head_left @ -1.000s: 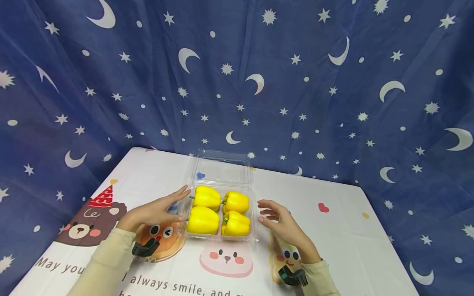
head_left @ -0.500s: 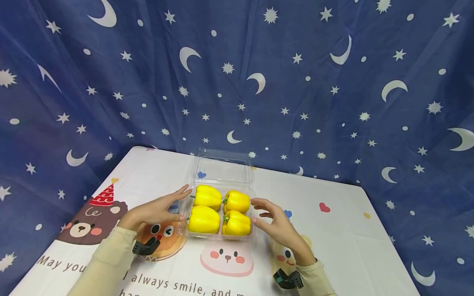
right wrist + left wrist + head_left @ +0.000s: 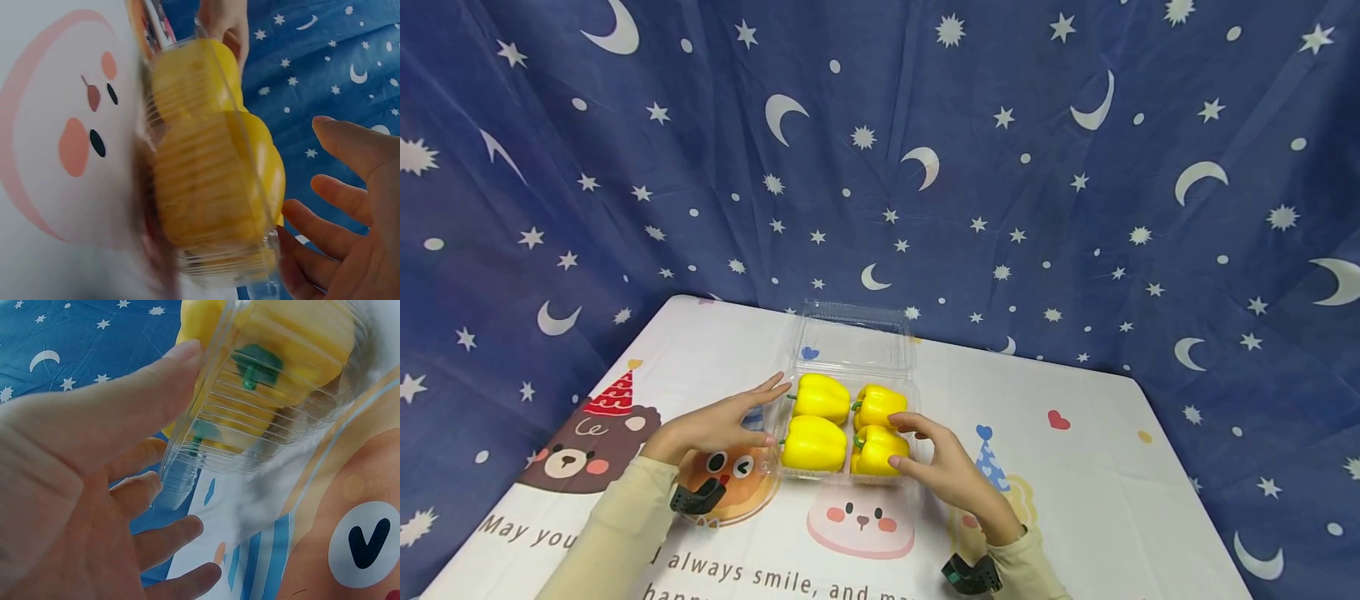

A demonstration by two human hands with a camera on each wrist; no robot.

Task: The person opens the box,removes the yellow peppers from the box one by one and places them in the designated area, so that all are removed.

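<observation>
Several yellow bell peppers with green stems sit in a clear plastic clamshell box (image 3: 848, 477), whose see-through lid (image 3: 857, 348) is folded back behind it. My left hand (image 3: 718, 427) lies at the box's left side, thumb and fingers spread along the rim. In the left wrist view the thumb is against the clear wall. My right hand (image 3: 946, 468) hovers over the box's right side, its thumb and fingers apart above the near right pepper (image 3: 877, 454). Just behind that one lies the far right pepper (image 3: 876, 400). Contact between right fingers and pepper cannot be made out.
A white tablecloth (image 3: 1075, 500) with cartoon prints and lettering covers the table. Behind it hangs a blue curtain (image 3: 970, 192) with moons and stars. Both forearms wear a dark wrist strap (image 3: 698, 497).
My right hand has moved left, from beside the box to over its right-hand peppers. My left hand stays at the left rim, and the peppers have not moved.
</observation>
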